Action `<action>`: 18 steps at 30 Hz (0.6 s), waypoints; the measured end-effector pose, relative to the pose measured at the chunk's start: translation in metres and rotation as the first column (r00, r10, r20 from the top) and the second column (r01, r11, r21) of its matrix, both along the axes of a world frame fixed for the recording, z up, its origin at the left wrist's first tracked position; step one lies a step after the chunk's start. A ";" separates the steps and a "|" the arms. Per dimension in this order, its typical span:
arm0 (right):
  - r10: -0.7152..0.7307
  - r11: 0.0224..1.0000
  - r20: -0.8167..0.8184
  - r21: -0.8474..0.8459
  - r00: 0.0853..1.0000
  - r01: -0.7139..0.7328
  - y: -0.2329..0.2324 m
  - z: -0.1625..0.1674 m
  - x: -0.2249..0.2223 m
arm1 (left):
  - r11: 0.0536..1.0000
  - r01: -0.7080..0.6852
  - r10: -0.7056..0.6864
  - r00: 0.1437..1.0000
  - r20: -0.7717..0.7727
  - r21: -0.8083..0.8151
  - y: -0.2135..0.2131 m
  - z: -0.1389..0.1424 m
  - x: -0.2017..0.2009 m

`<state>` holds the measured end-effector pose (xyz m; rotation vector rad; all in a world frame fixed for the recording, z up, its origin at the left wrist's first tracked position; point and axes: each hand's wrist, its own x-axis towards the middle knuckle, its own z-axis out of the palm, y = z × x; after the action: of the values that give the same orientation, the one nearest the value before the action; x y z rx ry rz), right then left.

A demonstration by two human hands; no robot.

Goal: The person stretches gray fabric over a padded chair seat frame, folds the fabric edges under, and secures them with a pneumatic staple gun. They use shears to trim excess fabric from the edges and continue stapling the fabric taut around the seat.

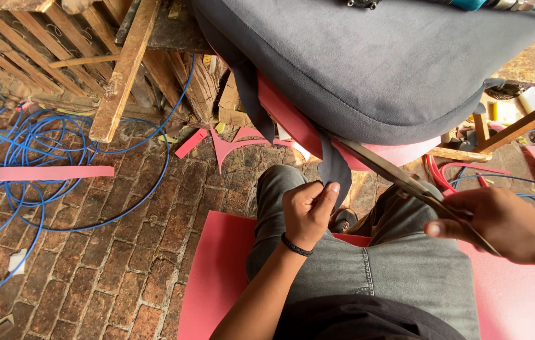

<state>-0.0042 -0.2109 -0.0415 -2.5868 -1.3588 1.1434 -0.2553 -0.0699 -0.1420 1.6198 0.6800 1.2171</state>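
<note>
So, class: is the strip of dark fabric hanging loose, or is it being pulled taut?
Pulled taut. The left hand pinches the end of the dark fabric strip, which runs straight down from the grey cushion.

Soft even daylight, edges bowed

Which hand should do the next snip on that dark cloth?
Probably the right hand: it holds the scissors, blades at the dark fabric strip. The left hand pinches that strip taut.
</note>
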 end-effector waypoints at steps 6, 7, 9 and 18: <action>0.050 0.998 0.029 -0.025 0.998 -0.049 0.015 0.002 -0.020 | 1.000 0.001 -0.001 1.000 -0.007 -0.016 0.005 -0.001 -0.011; 0.036 0.999 0.011 -0.018 0.999 -0.036 0.017 0.004 -0.023 | 1.000 0.000 0.000 1.000 -0.003 -0.030 0.008 -0.001 -0.013; 0.004 1.000 -0.022 -0.006 1.000 -0.004 0.018 0.010 -0.029 | 1.000 0.026 -0.026 0.999 -0.022 -0.002 0.010 0.000 -0.015; 0.062 0.973 -0.085 0.229 0.994 -0.041 0.010 0.010 -0.040 | 0.988 0.007 -0.009 1.000 -0.009 -0.156 0.014 -0.009 -0.028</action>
<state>-0.0446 -0.2008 -0.0315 -2.3258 -1.4506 1.0311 -0.2833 -0.0558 -0.1511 1.4981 0.7549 1.1231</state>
